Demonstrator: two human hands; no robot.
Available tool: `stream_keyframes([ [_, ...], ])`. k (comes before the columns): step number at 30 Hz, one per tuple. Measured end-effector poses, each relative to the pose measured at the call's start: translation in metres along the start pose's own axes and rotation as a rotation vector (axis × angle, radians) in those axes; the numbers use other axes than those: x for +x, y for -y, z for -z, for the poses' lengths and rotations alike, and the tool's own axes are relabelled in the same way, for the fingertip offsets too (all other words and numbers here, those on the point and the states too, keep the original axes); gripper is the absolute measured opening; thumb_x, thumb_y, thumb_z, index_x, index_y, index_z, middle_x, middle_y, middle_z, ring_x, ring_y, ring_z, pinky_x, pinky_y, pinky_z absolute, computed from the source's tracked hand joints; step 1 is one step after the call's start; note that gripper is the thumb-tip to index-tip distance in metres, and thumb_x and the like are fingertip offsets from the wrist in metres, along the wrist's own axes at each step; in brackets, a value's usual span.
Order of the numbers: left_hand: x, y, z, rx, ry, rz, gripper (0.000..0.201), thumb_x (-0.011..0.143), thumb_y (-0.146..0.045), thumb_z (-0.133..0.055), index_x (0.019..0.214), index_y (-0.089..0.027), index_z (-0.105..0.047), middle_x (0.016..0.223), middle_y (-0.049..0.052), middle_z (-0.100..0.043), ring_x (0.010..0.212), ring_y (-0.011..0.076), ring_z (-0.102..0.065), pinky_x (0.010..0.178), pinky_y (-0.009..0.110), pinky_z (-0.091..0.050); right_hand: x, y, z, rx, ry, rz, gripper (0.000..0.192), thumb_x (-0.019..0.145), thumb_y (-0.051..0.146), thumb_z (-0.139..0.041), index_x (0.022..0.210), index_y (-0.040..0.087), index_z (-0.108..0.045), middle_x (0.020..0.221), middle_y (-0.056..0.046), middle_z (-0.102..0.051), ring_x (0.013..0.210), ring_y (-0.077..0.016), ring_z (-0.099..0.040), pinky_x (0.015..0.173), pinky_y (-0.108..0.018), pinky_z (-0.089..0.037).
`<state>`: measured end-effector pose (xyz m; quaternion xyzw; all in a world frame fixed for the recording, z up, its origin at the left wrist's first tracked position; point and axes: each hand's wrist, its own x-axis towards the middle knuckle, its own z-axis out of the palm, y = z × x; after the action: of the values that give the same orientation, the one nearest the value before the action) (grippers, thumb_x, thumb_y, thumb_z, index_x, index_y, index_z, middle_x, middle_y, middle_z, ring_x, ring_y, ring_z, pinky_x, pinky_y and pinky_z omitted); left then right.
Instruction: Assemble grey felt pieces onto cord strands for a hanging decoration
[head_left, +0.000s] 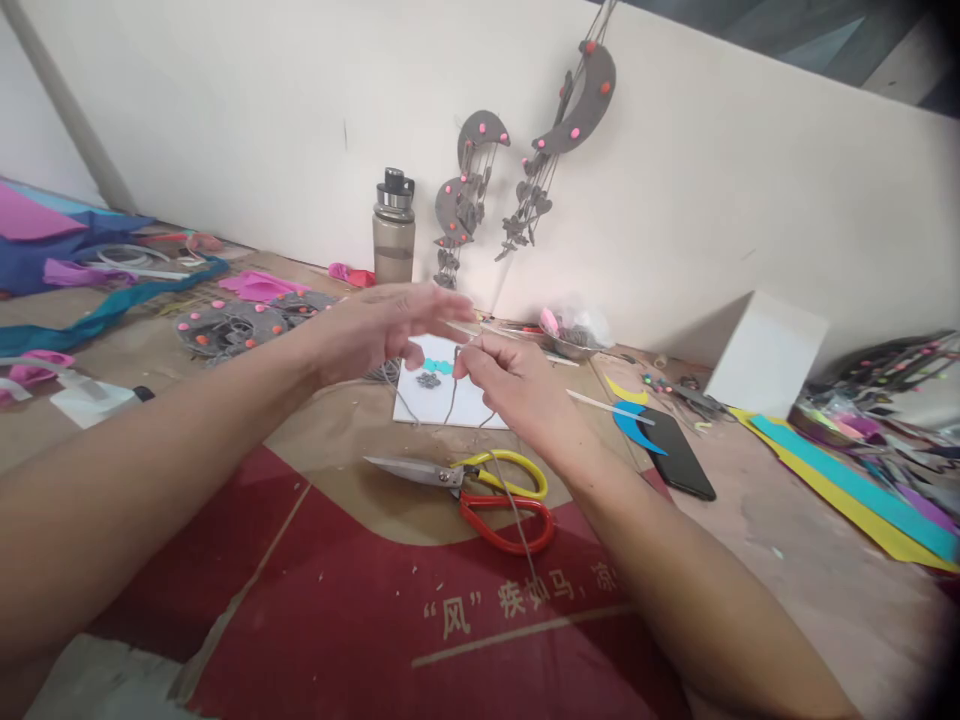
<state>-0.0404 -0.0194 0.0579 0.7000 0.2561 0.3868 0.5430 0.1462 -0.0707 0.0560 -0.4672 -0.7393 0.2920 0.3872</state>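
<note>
Thread: you hold a thin grey thread (501, 478) that runs from your pinched fingertips down and toward you, crossing over the scissors handles; its long axis is roughly vertical in the view, leaning slightly right at the near end.
Right hand: your right hand (517, 385) is pinched narrow on the thread's upper end, thumb and forefinger together, raised above the counter.
Left hand: your left hand (382, 325) hovers just left of the right, fingers spread wide and pointing right, tips near the pinch; whether it touches the thread you cannot tell.
Nearer hand: the right hand has the thread; the left is just beside it.
Scissors: 1 pair of scissors (480, 490) with a yellow and a red handle lies flat below your hands, blades pointing left.
White card: a white card (442, 400) with small grey and teal pieces lies on the counter directly beyond your hands.
Counter: the counter (337, 600) is covered with brown and red printed cardboard, cluttered with coloured foam strips at both sides.
Room: a bottle (394, 230) stands at the pale wall, grey moon-shaped hangings (525, 150) lean beside it, and a black phone (679, 455) lies right of your wrist.
</note>
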Motion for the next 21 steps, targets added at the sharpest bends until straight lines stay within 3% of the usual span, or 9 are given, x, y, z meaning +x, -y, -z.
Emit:
stream_keyframes([
  [3, -0.002, 0.002, -0.005, -0.033, 0.224, 0.145, 0.037, 0.081, -0.045, -0.061, 0.106, -0.018, -0.065, 0.084, 0.007, -0.065, 0.068, 0.0142, -0.057, 0.051, 0.023, -0.039, 0.000, 0.000, -0.001, -0.055, -0.013, -0.003, 0.025, 0.085, 0.029, -0.045, 0.067, 0.018, -0.059, 0.056, 0.004, -0.045, 0.052, -0.0077, -0.038, 0.050, -0.023, -0.029],
  [5, 0.001, 0.009, 0.000, -0.008, 0.207, 0.146, 0.027, 0.080, -0.040, -0.065, 0.085, -0.014, -0.066, 0.059, 0.000, -0.052, 0.049, 0.0064, -0.041, 0.044, 0.020, -0.029, -0.001, 0.002, 0.001, -0.057, -0.003, -0.007, 0.026, 0.085, 0.030, -0.045, 0.067, 0.018, -0.060, 0.056, 0.004, -0.045, 0.052, -0.0075, -0.039, 0.051, -0.023, -0.029],
  [7, 0.007, 0.018, 0.011, -0.043, 0.058, 0.060, 0.025, 0.078, -0.036, -0.068, 0.071, -0.013, -0.063, 0.053, -0.003, -0.042, 0.044, 0.0032, -0.030, 0.041, 0.019, -0.021, -0.002, 0.003, 0.004, -0.022, 0.017, -0.012, 0.026, 0.086, 0.030, -0.046, 0.068, 0.018, -0.060, 0.056, 0.004, -0.044, 0.052, -0.0071, -0.040, 0.051, -0.022, -0.029],
  [11, 0.018, 0.036, 0.043, -0.185, -0.268, -0.053, 0.022, 0.077, -0.030, -0.069, 0.069, -0.012, -0.059, 0.050, -0.007, -0.028, 0.041, 0.0024, -0.023, 0.039, 0.018, -0.013, -0.006, 0.004, 0.014, 0.142, 0.049, 0.005, 0.026, 0.088, 0.035, -0.047, 0.072, 0.018, -0.060, 0.054, 0.006, -0.039, 0.048, -0.0064, -0.038, 0.049, -0.021, -0.029],
  [13, 0.021, 0.043, 0.055, -0.209, -0.392, -0.066, 0.019, 0.079, -0.027, -0.066, 0.070, -0.013, -0.058, 0.050, -0.007, -0.029, 0.040, 0.0024, -0.021, 0.038, 0.018, -0.012, -0.010, 0.009, 0.021, 0.239, 0.052, 0.057, 0.026, 0.089, 0.036, -0.049, 0.073, 0.018, -0.059, 0.054, 0.006, -0.038, 0.049, -0.0062, -0.038, 0.050, -0.022, -0.032],
  [21, 0.020, 0.049, 0.056, -0.070, -0.629, -0.055, 0.023, 0.082, -0.025, -0.061, 0.064, -0.014, -0.050, 0.048, -0.008, -0.025, 0.039, 0.0025, -0.017, 0.038, 0.018, -0.011, -0.052, 0.058, 0.048, 0.435, 0.060, 0.268, 0.021, 0.090, 0.033, -0.051, 0.076, 0.021, -0.061, 0.055, 0.004, -0.040, 0.047, -0.0077, -0.035, 0.051, -0.026, -0.037],
])
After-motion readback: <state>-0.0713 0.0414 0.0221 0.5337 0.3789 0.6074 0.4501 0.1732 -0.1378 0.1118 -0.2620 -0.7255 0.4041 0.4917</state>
